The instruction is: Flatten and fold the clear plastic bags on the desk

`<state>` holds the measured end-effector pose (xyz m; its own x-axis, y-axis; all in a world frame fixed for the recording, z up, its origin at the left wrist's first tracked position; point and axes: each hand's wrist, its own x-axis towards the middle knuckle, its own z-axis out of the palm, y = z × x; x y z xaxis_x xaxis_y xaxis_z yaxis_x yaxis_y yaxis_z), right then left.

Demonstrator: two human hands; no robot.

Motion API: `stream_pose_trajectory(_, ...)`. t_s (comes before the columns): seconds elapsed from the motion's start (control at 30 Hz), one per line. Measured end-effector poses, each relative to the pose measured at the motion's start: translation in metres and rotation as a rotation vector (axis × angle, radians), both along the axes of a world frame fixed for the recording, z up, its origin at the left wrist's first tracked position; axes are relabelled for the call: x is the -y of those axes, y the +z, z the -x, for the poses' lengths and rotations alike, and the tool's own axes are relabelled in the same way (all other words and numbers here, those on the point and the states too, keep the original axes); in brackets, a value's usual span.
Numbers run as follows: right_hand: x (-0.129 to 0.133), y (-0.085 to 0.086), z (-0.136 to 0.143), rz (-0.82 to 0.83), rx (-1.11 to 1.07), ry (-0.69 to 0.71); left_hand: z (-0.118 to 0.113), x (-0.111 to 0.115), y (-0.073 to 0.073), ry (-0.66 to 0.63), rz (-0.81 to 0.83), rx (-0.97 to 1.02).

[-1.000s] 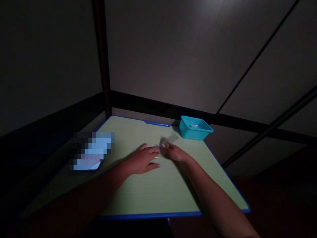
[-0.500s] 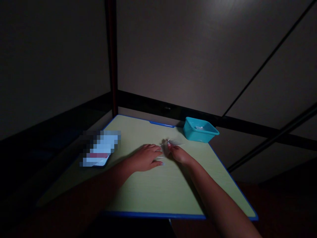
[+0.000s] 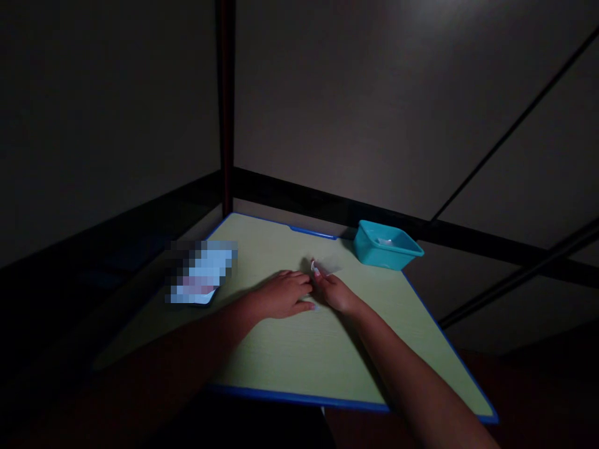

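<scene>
My left hand rests on the pale green table, palm down, with its fingers and thumb apart. Close to its right, my right hand pinches a small whitish item, too blurred to name. A thin, see-through sheet or film lies just beyond the right fingertips; where it meets the whitish item is unclear.
A turquoise basket with something whitish inside stands at the table's back right corner. To the left lies a phone-like device with a lit, pixelated screen. Dark walls rise behind the table and to its left.
The whole view has shifted slightly, moving table, basket and device to the right in the picture. Both hands are closer together, and the clear film looks less spread between them.
</scene>
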<state>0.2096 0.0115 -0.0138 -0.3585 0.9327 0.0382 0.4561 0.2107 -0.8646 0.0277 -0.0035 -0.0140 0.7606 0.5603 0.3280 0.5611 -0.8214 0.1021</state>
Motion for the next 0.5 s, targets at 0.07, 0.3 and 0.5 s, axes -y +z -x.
stream_pose_trajectory(0.07,0.000,-0.002,0.002,-0.033,-0.026,0.035,-0.001,0.000,-0.001,0.000,-0.002,-0.002)
stream_pose_trajectory(0.3,-0.004,-0.011,0.004,-0.203,0.034,0.082,0.002,-0.002,0.010,0.050,0.132,0.278)
stream_pose_trajectory(0.5,-0.002,-0.013,0.006,-0.438,0.408,0.057,0.009,-0.016,0.022,0.403,0.781,0.868)
